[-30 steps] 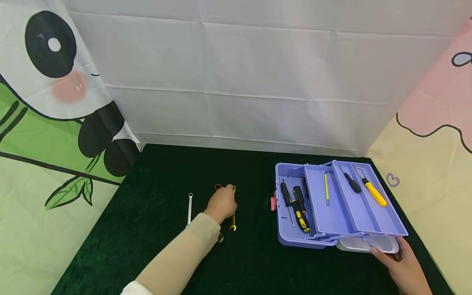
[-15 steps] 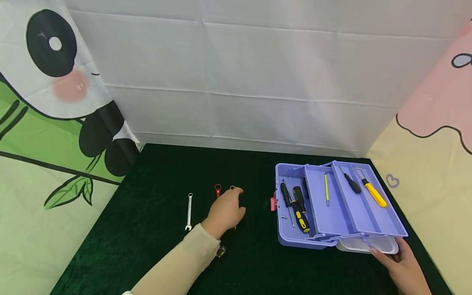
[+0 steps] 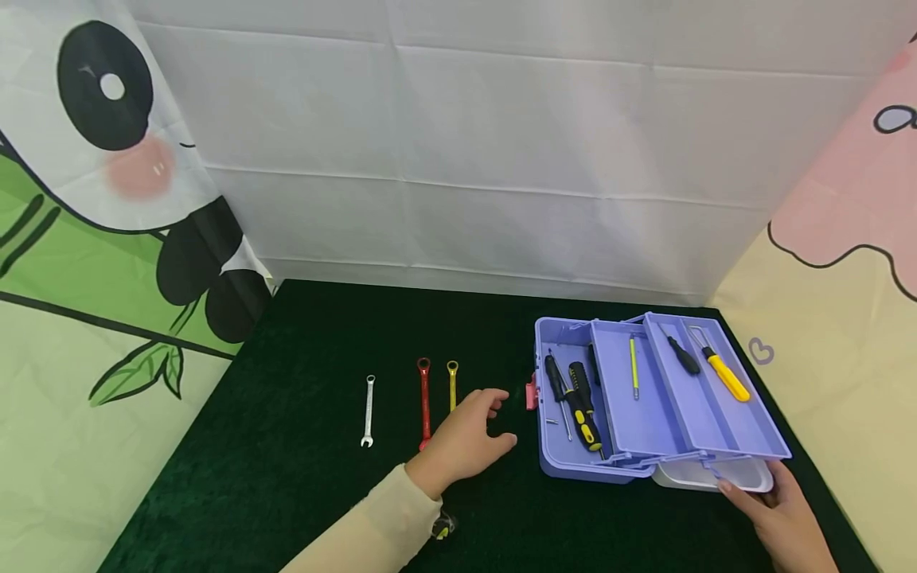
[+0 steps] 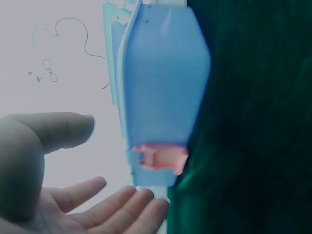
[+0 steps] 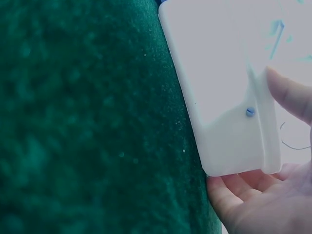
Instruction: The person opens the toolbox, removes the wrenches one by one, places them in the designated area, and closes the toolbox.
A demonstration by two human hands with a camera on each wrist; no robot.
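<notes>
My left hand (image 3: 462, 442) hovers over the cloth with fingers loosely extended and thumb apart, holding nothing. It partly covers a yellow wrench (image 3: 453, 386). Beside that lie a red wrench (image 3: 425, 402) and a silver wrench (image 3: 368, 410). To the hand's right stands a lilac toolbox (image 3: 587, 471), opened out, with a red latch (image 3: 531, 394) facing the hand; the left wrist view has this latch (image 4: 165, 157) ahead of the fingertips. My right hand (image 3: 784, 517) grips the corner of the toolbox's white lid (image 5: 219, 97), thumb on its edge and fingers around the outside.
Several screwdrivers (image 3: 583, 418) lie in the toolbox's deep compartment. Its raised trays hold a thin yellow rod (image 3: 634, 368), a small black-handled tool (image 3: 684, 356) and a yellow-handled tool (image 3: 729, 376). Dark green cloth (image 3: 301, 477) covers the table, with a white curtain (image 3: 466, 159) behind.
My left hand has let go of the yellow wrench, opened, and moved right toward the toolbox, uncovering the red wrench. My right hand keeps its grip on the lid.
</notes>
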